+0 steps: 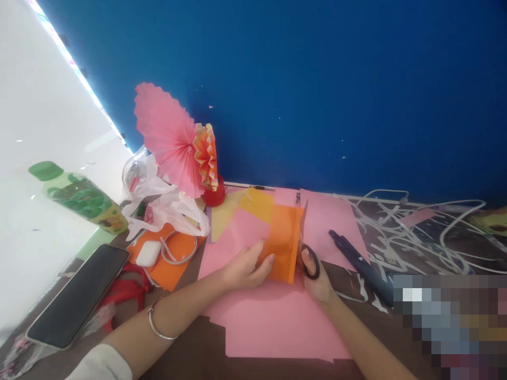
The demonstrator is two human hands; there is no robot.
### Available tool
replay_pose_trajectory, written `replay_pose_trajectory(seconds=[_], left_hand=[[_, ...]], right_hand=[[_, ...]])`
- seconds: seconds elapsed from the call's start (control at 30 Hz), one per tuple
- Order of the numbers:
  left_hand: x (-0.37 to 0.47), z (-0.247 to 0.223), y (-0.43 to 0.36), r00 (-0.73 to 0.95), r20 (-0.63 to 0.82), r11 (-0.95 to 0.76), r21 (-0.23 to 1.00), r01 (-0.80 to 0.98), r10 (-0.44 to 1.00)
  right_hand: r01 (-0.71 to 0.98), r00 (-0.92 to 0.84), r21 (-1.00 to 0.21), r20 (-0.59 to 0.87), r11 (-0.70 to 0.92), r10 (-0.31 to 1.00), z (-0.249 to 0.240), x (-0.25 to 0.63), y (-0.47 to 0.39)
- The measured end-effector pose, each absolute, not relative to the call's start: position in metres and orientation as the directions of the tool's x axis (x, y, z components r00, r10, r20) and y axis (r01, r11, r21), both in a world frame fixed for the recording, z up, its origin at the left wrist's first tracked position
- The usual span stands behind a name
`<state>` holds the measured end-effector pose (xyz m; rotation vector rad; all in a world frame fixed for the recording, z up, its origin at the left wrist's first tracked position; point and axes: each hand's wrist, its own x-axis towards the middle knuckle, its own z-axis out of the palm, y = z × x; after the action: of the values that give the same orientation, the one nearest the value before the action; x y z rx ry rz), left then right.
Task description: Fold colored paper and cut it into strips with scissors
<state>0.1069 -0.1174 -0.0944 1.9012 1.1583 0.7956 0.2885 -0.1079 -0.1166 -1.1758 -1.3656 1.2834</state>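
Your left hand [247,268] pinches orange paper [284,245]; right hand [320,287] grips scissors [317,264] at its right edge; table [194,345] below, wall [317,105] behind.

A deep-blue wall [301,95] stands behind a dark table [200,349], bright light [72,62] edging a white surface [39,105].

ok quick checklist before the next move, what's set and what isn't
1. Left grip on the orange paper: ok.
2. Right grip, thumb through the black scissors handle: ok.
3. Left fingertips back from the paper's right edge: ok.
4. Scissor blades lined up: cannot tell, largely hidden.
5. Space underneath free of other paper: not ok, pink sheets lie there.
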Motion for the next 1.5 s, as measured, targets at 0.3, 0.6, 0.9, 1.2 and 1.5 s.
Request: replay_pose_trajectory(seconds=[0.3, 0.6, 0.9, 1.2, 1.5], left_hand=[[0.1070, -0.0964, -0.1177, 0.381, 0.146, -0.325, 0.824, 0.465, 0.913], [0.1070, -0.1031, -0.1160, 0.358, 0.160, -0.314, 0.847, 0.429, 0.920], [0.1065, -0.0997, -0.1171, 0.368, 0.133, -0.294, 0.856, 0.425, 0.920], [0.1067, -0.0981, -0.1168, 0.389, 0.142, -0.312, 0.853, 0.419, 0.910], [0.1071, -0.1013, -0.1165, 0.383, 0.158, -0.323, 0.849, 0.417, 0.910]], right_hand=[[0.031, -0.173, -1.000, -0.009, -0.004, 0.985, -0.1179, 0.2895, -0.1046], [0.050, -0.153, -0.999, -0.011, -0.003, 0.988, -0.1179, 0.2886, -0.1061], [0.051, -0.151, -0.999, -0.009, -0.001, 0.988, -0.1166, 0.2868, -0.1068], [0.055, -0.191, -0.998, -0.005, 0.006, 0.982, -0.1191, 0.2895, -0.1055], [0.065, -0.192, -0.998, -0.008, 0.005, 0.981, -0.1179, 0.2879, -0.1064]])
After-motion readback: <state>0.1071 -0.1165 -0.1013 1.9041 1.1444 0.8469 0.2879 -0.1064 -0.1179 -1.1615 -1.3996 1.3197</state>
